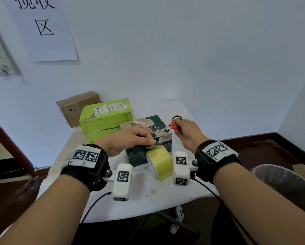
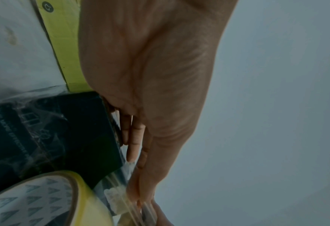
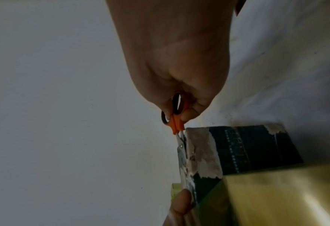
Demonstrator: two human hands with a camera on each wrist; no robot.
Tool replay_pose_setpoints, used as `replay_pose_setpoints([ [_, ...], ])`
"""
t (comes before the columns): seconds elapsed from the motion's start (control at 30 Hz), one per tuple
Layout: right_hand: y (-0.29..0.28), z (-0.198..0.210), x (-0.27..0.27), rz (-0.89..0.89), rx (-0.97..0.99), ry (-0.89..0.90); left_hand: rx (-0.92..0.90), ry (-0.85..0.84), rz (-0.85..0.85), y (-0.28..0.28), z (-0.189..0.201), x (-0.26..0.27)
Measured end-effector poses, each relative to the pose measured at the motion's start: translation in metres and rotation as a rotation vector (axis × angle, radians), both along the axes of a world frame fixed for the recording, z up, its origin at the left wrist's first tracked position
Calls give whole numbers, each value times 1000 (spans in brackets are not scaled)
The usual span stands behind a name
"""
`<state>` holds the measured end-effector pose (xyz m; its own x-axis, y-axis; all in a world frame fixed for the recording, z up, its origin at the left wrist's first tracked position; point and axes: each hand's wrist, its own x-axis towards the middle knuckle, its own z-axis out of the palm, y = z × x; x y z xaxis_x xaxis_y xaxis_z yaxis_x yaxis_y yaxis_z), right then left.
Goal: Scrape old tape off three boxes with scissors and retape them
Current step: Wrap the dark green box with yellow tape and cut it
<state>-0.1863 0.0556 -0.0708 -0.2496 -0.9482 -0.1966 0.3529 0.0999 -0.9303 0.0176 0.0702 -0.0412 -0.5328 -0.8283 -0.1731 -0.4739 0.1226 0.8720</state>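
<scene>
Only the head view shows the green box (image 1: 105, 117) behind the dark box (image 1: 148, 138). The right hand (image 1: 187, 133) grips the scissors (image 1: 174, 125) at its torn corner. The left hand (image 1: 130, 138) lies flat on top, pinching tape from the roll (image 1: 161, 161) in front.

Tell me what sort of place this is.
Probably a parcel collection or packing corner, not a home kitchen or workshop. A paper sign with large Chinese characters hangs on the wall, labelled shipping boxes sit on a small white table, beside a tape roll.

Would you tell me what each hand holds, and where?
Right hand grips the scissors by their orange handles; left hand pinches a stretched tape strip.
</scene>
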Motion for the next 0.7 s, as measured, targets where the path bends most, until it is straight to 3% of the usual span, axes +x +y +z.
replay_pose_setpoints([
  [0.43,5,-12,-4,38,-115,-90,1,2,-1,2,1,-1],
  [0.5,3,-10,-6,-25,-99,-79,-4,4,-5,2,1,0],
  [0.63,-4,-12,-31,-332,-54,29,1,-3,1,1,1,0],
  [0.7,-4,-28,-49,-370,40,135,1,-1,3,1,1,-1],
])
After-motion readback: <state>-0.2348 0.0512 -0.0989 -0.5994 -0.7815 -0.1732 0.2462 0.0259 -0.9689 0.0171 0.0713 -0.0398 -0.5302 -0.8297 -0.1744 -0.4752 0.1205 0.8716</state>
